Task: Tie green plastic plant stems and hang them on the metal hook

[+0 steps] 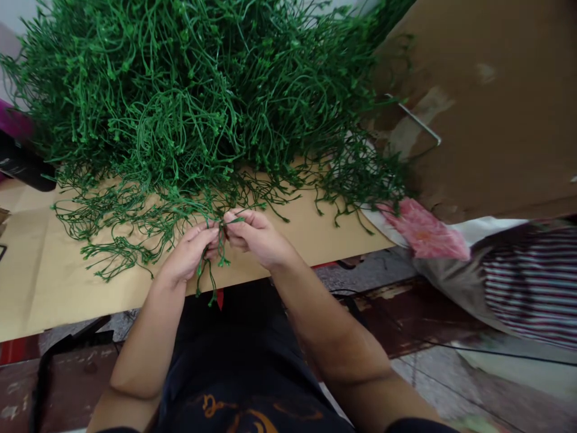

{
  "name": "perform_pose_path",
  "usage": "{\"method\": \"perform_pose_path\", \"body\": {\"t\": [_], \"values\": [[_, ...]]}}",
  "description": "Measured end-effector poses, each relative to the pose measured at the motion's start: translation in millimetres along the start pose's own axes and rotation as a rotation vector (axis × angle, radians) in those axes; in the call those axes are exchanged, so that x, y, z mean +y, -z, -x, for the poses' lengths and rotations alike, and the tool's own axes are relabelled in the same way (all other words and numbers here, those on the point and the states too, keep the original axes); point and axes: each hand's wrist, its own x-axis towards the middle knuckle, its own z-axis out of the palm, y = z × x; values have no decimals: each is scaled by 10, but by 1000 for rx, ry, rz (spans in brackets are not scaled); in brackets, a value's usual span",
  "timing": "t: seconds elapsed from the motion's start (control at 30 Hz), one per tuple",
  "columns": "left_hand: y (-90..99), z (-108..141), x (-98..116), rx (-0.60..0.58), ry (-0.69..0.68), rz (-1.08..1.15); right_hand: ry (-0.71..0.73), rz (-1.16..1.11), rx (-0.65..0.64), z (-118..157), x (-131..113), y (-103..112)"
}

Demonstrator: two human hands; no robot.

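Note:
Both hands meet over the front part of the cardboard-covered table. My left hand (193, 246) is closed in a pinch on thin green plastic stems (222, 243). Close beside it, my right hand (255, 236) pinches the same stems from the right, fingertips nearly touching the left ones. A few stem ends with small green tips hang below the fingers, over the table's edge. Behind the hands rises a large tangled pile of green stems (180, 108), with looser stems (117, 252) spread on the cardboard to the left.
A big brown cardboard box (505, 120) stands at the right, with a thin white rod (419, 123) against it. Near its base lies a pink flower-like packet (426, 231), beside striped cloth (532, 282). A black object (24, 165) is at the left edge.

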Motion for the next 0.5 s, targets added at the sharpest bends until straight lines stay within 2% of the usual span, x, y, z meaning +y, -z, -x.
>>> {"method": "perform_pose_path", "body": {"t": [0.1, 0.37, 0.5], "values": [[15, -6, -20, -39, -44, 2, -57, -124, 5, -1, 9, 22], [6, 52, 11, -197, -177, -59, -51, -312, -36, 38, -34, -19], [27, 81, 19, -211, -354, -16, -14, -429, -41, 21, -22, -140]]}}
